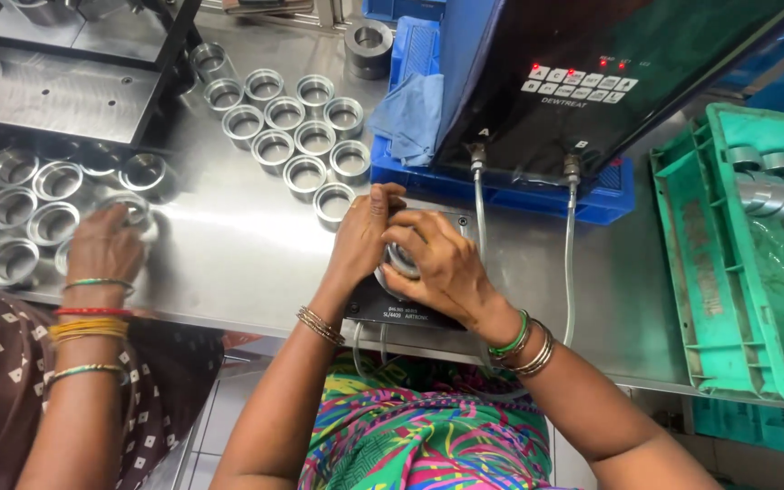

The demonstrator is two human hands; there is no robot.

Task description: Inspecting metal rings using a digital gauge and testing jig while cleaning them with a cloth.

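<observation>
My left hand [363, 238] and my right hand [437, 265] are cupped together over a shiny metal ring [401, 263]. The ring sits on a small black fixture block [383, 308] at the near edge of the steel table [229, 245]. Both hands grip the ring from either side, and most of it is hidden under my fingers. A cluster of similar metal rings [306, 136] stands just beyond my left hand.
A co-worker's hand [106, 247] at the left holds a ring beside several more rings [11, 204]. A black machine panel [583, 82] with two thin tubes rests on a blue tray [501, 186]. A green crate [746, 272] of metal parts stands at the right.
</observation>
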